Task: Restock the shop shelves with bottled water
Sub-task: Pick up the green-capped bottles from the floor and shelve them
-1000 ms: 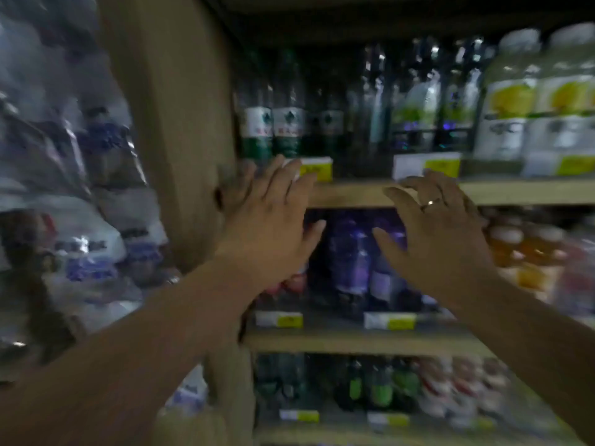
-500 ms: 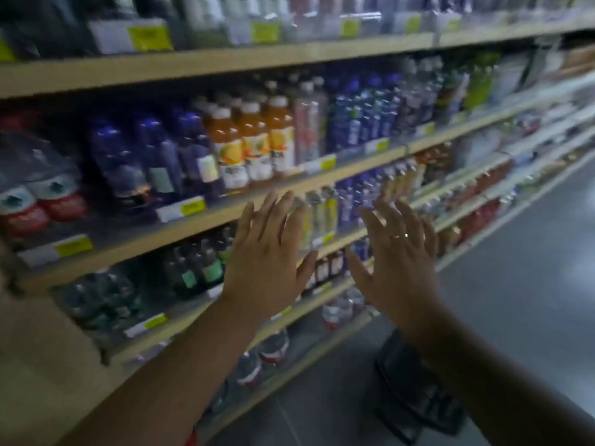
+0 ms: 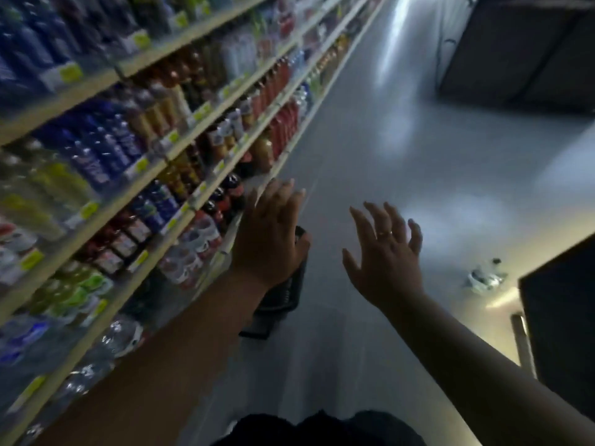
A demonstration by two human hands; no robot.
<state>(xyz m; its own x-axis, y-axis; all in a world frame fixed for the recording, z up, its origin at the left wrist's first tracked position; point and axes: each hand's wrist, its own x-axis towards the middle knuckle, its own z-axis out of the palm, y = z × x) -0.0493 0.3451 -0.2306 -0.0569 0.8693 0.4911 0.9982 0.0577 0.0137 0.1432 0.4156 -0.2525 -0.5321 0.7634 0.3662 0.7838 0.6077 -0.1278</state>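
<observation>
A shop aisle is stretching ahead of me, its grey floor (image 3: 402, 149) shining under the lights, with long shelves (image 3: 80, 94) of coloured drinks running down my left side. I am holding both arms out in front of me over the aisle. My left hand (image 3: 269, 243) is hovering with fingers straight and loosely spread, gripping nothing; my right hand (image 3: 384, 262) is splayed wide too, equally empty. Below my left hand a black basket (image 3: 283, 294) is sitting on the floor by the shelf foot; what is in it I cannot tell. The only bottled water (image 3: 119, 336) I am making out is the clear stock lying low on the bottom shelves at my left, blurred. I am judging myself between loads, with nothing in hand to shelve. Next I am needing to find fresh bottles, reach down and close my fingers round them.
</observation>
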